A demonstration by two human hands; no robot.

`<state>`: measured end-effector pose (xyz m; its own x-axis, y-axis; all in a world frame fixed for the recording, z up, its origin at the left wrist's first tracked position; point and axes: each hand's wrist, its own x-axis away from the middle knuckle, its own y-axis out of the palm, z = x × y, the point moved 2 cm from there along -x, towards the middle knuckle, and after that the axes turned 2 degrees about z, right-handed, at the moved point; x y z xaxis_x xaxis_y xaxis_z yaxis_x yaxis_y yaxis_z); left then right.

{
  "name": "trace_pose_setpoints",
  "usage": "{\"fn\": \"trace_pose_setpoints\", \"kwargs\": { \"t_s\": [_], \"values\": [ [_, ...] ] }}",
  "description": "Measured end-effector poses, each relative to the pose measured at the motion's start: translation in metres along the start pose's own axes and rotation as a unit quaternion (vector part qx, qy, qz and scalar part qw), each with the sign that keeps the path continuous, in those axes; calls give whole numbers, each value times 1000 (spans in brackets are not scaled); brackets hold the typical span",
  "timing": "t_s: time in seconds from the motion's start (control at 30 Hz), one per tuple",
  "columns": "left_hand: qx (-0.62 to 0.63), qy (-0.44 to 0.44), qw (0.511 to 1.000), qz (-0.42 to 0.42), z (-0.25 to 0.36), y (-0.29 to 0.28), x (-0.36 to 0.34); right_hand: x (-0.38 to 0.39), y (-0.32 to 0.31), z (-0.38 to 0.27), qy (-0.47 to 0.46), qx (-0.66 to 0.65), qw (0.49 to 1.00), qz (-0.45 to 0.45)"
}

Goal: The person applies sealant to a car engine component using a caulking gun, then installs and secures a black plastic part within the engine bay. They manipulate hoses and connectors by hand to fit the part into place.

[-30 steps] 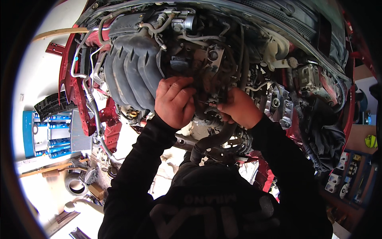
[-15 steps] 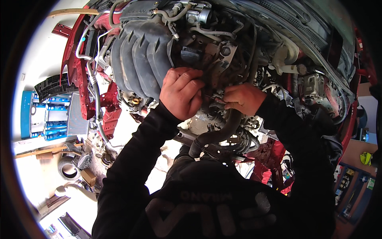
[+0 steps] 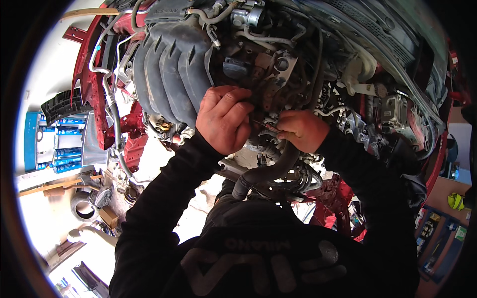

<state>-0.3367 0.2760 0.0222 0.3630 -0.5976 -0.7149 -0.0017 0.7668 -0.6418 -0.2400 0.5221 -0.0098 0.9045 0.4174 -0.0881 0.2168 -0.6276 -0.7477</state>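
Note:
Both my hands reach into a car's engine bay, close together beside the black plastic intake manifold [image 3: 171, 72]. My left hand [image 3: 225, 120] is closed against the manifold's right edge, its fingers curled. Its fingertips are hidden among the engine parts, so I cannot make out what they grip. To the right, my right hand [image 3: 303, 130] is closed in a pinch near a small connector-like piece and wiring; what lies between the fingers is too small to name. Just below it runs a thick black hose [image 3: 266, 174]. A metal bracket [image 3: 285, 69] and a dark round-edged cap [image 3: 235, 67] sit above the hands.
Red body frame parts [image 3: 104, 107] border the bay on the left. A metal pipe [image 3: 115, 116] runs down beside them. Blue boxes [image 3: 68, 144] and a tyre [image 3: 84, 207] stand at the left. A blue tool tray [image 3: 439, 241] lies at the lower right.
The engine bay sits slightly farther left in view. Both hands stay at the same spot, closed, with the right fingers shifted only a little.

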Motion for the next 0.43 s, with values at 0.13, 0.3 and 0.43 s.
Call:
{"fn": "trace_pose_setpoints", "kwargs": {
  "t_s": [0.13,0.3,0.43],
  "values": [
    [-7,-8,1000,-6,1,0,1,0,2,0,4,-27,1000,1],
    [3,-12,1000,-10,1,1,1,1,7,-1,-1,-24,999,21],
    [-7,-9,1000,-9,2,4,1,2,9,0,2,-17,1000,22]
  ]
}}
